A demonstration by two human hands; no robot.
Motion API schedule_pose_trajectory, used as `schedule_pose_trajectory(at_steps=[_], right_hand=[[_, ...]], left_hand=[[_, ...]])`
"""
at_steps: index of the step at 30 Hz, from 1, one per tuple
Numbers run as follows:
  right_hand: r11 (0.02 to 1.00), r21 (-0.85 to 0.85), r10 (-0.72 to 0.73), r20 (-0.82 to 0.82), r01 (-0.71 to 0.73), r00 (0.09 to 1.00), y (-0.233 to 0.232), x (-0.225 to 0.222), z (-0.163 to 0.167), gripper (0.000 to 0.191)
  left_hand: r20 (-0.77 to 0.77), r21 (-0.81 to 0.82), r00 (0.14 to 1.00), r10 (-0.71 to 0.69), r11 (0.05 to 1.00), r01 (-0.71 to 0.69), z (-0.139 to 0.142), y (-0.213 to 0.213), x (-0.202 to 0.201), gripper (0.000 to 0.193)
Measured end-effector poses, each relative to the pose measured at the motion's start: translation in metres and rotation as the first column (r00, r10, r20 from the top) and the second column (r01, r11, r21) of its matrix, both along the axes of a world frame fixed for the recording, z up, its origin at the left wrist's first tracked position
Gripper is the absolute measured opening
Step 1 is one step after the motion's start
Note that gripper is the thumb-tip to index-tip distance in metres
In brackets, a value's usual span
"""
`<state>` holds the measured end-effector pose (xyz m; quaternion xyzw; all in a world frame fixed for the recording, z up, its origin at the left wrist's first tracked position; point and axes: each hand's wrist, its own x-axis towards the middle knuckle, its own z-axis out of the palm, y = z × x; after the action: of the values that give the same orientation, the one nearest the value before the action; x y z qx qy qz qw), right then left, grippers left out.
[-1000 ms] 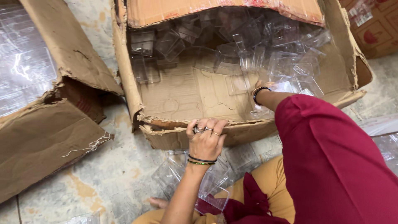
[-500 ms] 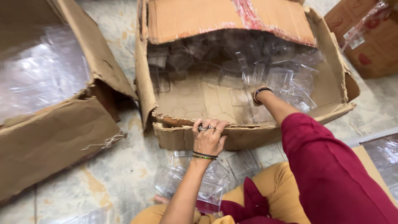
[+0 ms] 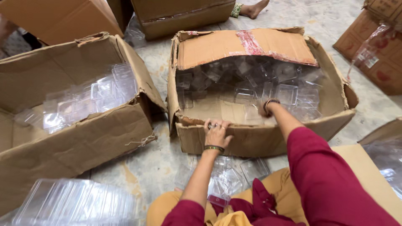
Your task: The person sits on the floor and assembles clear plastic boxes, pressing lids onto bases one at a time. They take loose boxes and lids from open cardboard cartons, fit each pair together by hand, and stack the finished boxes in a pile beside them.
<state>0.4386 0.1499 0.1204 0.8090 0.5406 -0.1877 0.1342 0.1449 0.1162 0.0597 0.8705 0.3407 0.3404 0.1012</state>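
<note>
The left hand (image 3: 217, 133) clamps its grip over the cardboard box (image 3: 251, 140) front rim. The right hand (image 3: 264, 109) reaches inside; its grip is hidden. Beyond it many clear plastic containers (image 3: 287, 94) remain; a few lie on the floor nearer the person.

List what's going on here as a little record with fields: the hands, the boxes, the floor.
left hand: grips the near wall of the middle cardboard box
right hand: reaches inside that box, among clear plastic containers; hand mostly hidden
left cardboard box: holds more clear containers
lap: loose clear containers
floor: pale stone
</note>
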Motion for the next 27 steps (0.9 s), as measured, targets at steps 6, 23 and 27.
schedule_pose_trajectory(at_steps=[6, 23, 27], right_hand=[[0.454, 0.754, 0.141, -0.587, 0.475, 0.797, -0.076, -0.028, 0.061, 0.027], [0.913, 0.408, 0.407, -0.911, 0.008, 0.066, -0.363, -0.272, -0.059, 0.027], [0.952, 0.242, 0.247, -0.969, 0.186, -0.004, -0.355, -0.259, -0.052, 0.04]], left_hand=[[-0.128, -0.134, 0.991, 0.041, 0.989, -0.058, 0.02, 0.014, 0.01, 0.064], [0.658, -0.71, 0.544, 0.52, 0.187, 0.679, -0.073, -0.248, -0.174, 0.099], [0.78, -0.428, 0.165, 0.603, 0.322, 0.845, -0.05, -0.251, -0.213, 0.095]])
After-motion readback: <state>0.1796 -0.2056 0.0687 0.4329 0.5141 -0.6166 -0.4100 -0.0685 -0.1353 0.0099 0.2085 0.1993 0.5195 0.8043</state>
